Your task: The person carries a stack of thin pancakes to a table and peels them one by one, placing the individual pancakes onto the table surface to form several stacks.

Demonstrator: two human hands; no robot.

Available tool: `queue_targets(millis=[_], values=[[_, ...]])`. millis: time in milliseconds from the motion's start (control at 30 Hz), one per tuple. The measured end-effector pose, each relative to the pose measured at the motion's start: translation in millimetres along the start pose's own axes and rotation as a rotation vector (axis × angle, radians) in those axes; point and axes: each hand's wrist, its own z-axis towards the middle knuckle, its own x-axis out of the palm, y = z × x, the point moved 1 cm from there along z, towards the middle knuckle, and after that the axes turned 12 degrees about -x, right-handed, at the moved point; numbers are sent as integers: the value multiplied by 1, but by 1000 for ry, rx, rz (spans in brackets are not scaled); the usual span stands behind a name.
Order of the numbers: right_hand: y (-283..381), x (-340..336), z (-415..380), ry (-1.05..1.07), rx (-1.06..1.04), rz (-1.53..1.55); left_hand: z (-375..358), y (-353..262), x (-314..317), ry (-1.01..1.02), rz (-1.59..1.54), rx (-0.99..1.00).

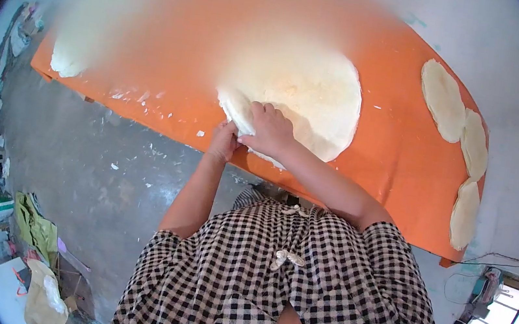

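A large round pale flatbread (330, 99) lies on the orange table near its front edge. At its left side a folded flatbread (235, 106) stands out as a thick, narrow bundle. My left hand (224, 140) is closed round the near end of this bundle, right by the table edge. Over its right side curls my right hand (270, 130), fingers bent against it and thumb close to the left hand. A hazy blur covers the far part of the round flatbread.
Folded flatbreads (443, 101) lie in a row along the right edge of the orange table (397, 160). At the far left is a whitish pile (68, 59), partly blurred. White scraps dot the table and the grey floor (96, 160). A green cloth (35, 224) hangs at lower left.
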Motion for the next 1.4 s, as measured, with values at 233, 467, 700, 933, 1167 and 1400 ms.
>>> queue_targets(millis=[233, 467, 700, 933, 1167, 1400], values=[[-17, 15, 22, 61, 120, 146, -8, 1, -3, 86, -60, 94], [-35, -7, 29, 111, 234, 548, 6, -3, 2, -119, -30, 9], [-58, -32, 50, 31, 287, 801, 21, -14, -18, -212, 120, 3], [-77, -86, 44, -342, 286, 771, 13, -16, -30, -165, 94, 160], [-159, -214, -84, -970, 366, 723, 1, -34, -66, 22, 29, 170], [-259, -209, -328, -1418, 822, 697, -4, -51, -69, -33, 35, 59]])
